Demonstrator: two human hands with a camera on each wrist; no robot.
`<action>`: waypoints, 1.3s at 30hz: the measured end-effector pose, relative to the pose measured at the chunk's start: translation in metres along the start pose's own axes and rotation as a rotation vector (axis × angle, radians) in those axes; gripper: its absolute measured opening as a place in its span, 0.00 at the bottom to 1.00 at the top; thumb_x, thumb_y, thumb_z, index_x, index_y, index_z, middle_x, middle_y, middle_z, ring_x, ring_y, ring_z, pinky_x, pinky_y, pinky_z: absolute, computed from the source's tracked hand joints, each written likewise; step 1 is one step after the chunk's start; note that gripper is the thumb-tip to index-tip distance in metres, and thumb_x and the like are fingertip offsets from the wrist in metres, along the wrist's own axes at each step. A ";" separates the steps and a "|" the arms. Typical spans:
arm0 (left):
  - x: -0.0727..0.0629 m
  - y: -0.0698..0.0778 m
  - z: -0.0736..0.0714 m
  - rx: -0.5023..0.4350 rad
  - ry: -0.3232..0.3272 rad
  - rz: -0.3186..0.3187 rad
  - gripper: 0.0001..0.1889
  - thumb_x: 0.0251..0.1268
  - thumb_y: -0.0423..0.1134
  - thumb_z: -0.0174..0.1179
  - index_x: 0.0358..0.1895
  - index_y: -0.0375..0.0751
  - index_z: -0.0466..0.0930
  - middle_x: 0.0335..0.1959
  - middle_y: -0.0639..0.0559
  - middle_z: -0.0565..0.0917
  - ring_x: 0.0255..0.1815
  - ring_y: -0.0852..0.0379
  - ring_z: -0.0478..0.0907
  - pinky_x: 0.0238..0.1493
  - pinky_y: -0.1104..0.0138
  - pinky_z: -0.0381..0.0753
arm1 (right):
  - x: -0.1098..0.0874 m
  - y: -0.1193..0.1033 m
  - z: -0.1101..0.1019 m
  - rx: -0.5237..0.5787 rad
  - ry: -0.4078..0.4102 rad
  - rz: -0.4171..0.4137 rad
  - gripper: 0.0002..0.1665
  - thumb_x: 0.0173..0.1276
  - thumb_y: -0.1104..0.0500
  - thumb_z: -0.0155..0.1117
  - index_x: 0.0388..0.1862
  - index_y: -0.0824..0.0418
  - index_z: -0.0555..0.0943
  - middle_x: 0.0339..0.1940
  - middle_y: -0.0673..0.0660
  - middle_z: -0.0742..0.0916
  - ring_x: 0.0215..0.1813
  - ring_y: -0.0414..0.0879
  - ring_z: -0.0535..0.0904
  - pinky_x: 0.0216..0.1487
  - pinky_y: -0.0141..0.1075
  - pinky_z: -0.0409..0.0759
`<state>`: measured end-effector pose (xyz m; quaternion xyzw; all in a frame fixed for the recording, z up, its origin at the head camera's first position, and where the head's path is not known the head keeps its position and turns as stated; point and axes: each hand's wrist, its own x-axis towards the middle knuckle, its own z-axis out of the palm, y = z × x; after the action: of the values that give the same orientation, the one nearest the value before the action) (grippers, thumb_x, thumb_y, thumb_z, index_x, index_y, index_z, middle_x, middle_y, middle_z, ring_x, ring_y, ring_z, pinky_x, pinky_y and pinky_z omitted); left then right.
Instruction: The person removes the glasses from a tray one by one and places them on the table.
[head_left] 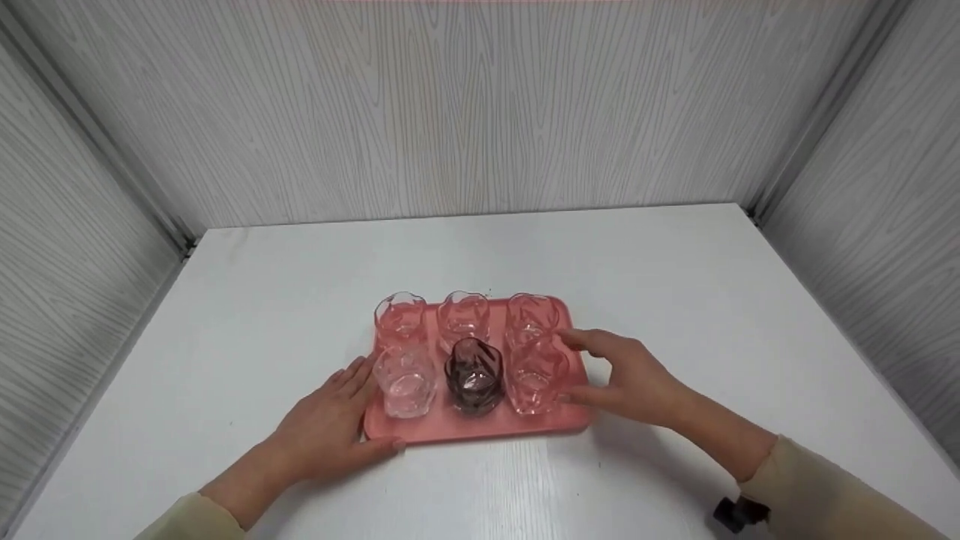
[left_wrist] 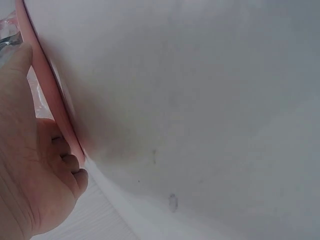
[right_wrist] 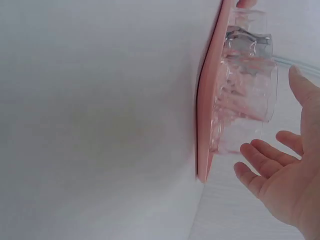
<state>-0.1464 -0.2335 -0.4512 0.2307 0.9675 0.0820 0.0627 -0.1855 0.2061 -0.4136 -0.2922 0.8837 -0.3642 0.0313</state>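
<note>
A pink tray (head_left: pixel 480 430) lies on the white table and carries several wavy-rimmed glasses in two rows. All are clear except one smoky dark glass (head_left: pixel 474 382) in the middle of the near row. My left hand (head_left: pixel 326 427) rests against the tray's near left corner, fingers along the left edge and thumb at the front edge. My right hand (head_left: pixel 637 382) is spread at the tray's right side, thumb and fingers apart, beside the near right clear glass (head_left: pixel 535 379). In the right wrist view, a gap shows between those fingers (right_wrist: pixel 260 162) and the glasses.
The white tabletop (head_left: pixel 300 262) extends around the tray on all sides. Grey wood-grain panels (head_left: pixel 480 112) stand behind the table and along both sides. A small black object (head_left: pixel 741 514) is by the right sleeve.
</note>
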 end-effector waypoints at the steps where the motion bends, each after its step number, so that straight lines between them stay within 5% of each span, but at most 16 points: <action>1: 0.000 0.000 -0.001 0.000 -0.005 -0.002 0.60 0.68 0.82 0.46 0.85 0.34 0.52 0.87 0.40 0.51 0.87 0.40 0.48 0.83 0.48 0.55 | 0.003 -0.002 0.002 0.026 0.000 -0.001 0.48 0.64 0.48 0.83 0.79 0.58 0.73 0.72 0.55 0.83 0.70 0.53 0.80 0.68 0.56 0.79; 9: -0.005 0.002 -0.004 -0.024 -0.035 -0.012 0.61 0.67 0.82 0.46 0.85 0.32 0.53 0.86 0.37 0.54 0.86 0.39 0.50 0.82 0.47 0.57 | 0.018 -0.005 0.025 0.181 0.000 0.047 0.50 0.60 0.51 0.86 0.80 0.53 0.73 0.70 0.51 0.83 0.62 0.51 0.81 0.63 0.51 0.82; 17: -0.004 0.001 -0.002 -0.035 0.004 0.001 0.59 0.67 0.81 0.50 0.85 0.35 0.54 0.86 0.38 0.56 0.86 0.40 0.53 0.80 0.47 0.62 | 0.018 -0.007 0.035 0.237 0.025 0.103 0.53 0.56 0.49 0.88 0.79 0.45 0.74 0.68 0.49 0.83 0.58 0.50 0.82 0.59 0.48 0.83; 31: -0.004 0.001 -0.001 -0.036 -0.007 -0.001 0.60 0.67 0.81 0.49 0.85 0.35 0.53 0.85 0.38 0.56 0.86 0.40 0.52 0.81 0.48 0.60 | 0.019 -0.010 0.042 0.243 0.052 0.112 0.48 0.59 0.51 0.87 0.77 0.48 0.75 0.64 0.48 0.84 0.58 0.50 0.83 0.60 0.48 0.84; 39: -0.005 0.004 -0.002 -0.053 -0.033 -0.024 0.60 0.66 0.81 0.49 0.86 0.37 0.52 0.86 0.40 0.55 0.86 0.41 0.50 0.81 0.47 0.60 | 0.017 -0.009 0.041 0.245 0.052 0.099 0.46 0.59 0.62 0.82 0.77 0.48 0.76 0.62 0.47 0.86 0.54 0.51 0.83 0.53 0.42 0.86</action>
<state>-0.1408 -0.2330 -0.4478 0.2187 0.9665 0.1032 0.0857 -0.1845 0.1664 -0.4348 -0.2328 0.8465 -0.4749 0.0616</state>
